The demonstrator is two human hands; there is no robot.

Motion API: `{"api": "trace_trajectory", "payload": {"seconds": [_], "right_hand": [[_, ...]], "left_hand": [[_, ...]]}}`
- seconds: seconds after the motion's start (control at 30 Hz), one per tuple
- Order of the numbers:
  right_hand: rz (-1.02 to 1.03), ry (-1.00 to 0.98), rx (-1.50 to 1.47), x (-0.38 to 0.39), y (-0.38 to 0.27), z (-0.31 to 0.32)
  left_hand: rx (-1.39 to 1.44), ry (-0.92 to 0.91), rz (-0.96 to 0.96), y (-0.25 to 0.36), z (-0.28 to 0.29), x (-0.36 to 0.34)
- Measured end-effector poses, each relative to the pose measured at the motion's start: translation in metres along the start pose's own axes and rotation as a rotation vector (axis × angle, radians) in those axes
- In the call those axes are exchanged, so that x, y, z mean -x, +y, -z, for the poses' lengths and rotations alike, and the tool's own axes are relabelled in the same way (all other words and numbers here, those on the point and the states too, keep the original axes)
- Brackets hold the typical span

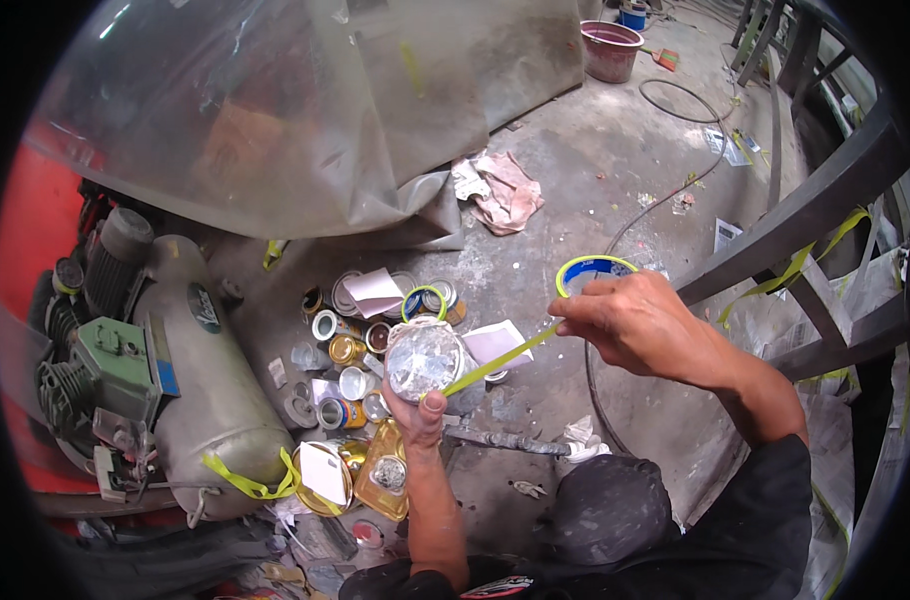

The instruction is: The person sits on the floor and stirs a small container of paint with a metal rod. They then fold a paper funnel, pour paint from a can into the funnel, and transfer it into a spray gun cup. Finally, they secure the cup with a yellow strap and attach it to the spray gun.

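My left hand [418, 415] is closed around a round, can-like thing [425, 358] with crinkled, whitish, see-through film over its top. Its thumb presses near the lower end of a yellow-green tape strip [500, 365]. That strip runs taut up and right to my right hand [630, 325], whose fingers are pinched on it. Just behind those fingers is the roll of tape [572, 272], with a yellow-green rim and a blue inside. Another yellow-green ring [407, 305] sits among the cans beyond my left hand.
Several cans [347, 350] and a gold tray [383, 465] crowd the floor left of my hands. An air compressor [210, 370] stands farther left. Ahead lie a crumpled cloth [505, 195] and plastic sheeting [375, 150]. A hose [590, 400] crosses the floor; dark metal beams [815, 205] flank the right.
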State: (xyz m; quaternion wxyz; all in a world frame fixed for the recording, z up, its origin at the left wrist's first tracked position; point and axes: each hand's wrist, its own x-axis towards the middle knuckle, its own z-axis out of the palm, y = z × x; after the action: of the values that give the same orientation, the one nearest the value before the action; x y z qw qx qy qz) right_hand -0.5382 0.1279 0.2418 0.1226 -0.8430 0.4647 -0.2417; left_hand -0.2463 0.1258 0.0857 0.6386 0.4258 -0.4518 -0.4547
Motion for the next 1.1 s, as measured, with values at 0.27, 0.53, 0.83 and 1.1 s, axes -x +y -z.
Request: {"api": "trace_trajectory", "payload": {"seconds": [0.27,0.53,0.83,1.1], "right_hand": [[0.031,0.076,-0.033,-0.024,0.016,-0.022],[0.075,0.122,-0.015,-0.059,0.013,-0.037],[0.149,0.033,-0.019,-0.065,0.009,-0.037],[0.149,-0.319,-0.277,-0.062,0.029,-0.012]], "left_hand": [[-0.003,-0.144,-0.088,-0.004,0.013,0.006],[0.044,-0.153,-0.056,0.018,-0.013,0.007],[0.068,-0.398,-0.120,0.028,-0.035,0.009],[-0.219,-0.568,-0.098,0.036,-0.072,0.030]]}}
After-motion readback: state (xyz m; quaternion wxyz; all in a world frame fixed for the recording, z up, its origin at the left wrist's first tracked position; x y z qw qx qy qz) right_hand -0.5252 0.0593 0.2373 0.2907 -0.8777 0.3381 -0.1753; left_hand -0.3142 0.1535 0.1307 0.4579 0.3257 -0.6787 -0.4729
